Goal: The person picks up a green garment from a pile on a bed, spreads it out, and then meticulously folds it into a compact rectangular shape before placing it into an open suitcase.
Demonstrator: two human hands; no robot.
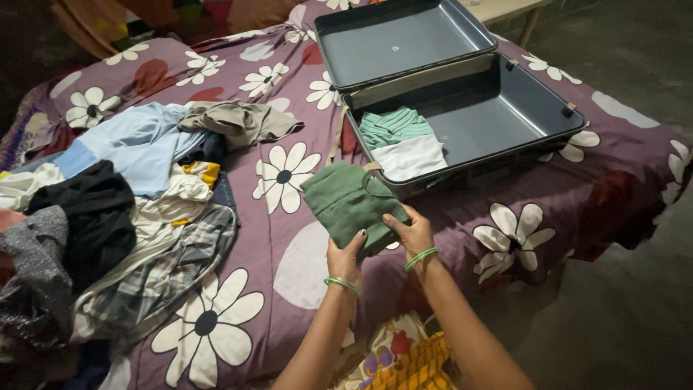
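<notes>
Both my hands hold a folded dark green garment [345, 198] above the purple flowered bedspread [289, 274]. My left hand [345, 258] grips its near lower edge, and my right hand [409, 230] grips the right lower corner; each wrist wears a green bangle. Just beyond the garment lies an open grey suitcase [505, 119] on the bed. Inside its left end sit a folded light green striped cloth [393, 126] and a folded white cloth [411, 157].
A heap of unfolded clothes [123, 217] covers the left of the bed: light blue, black, plaid, cream and a beige piece [242, 123]. The suitcase lid [401, 40] lies open at the back. Grey floor [613, 303] lies to the right of the bed.
</notes>
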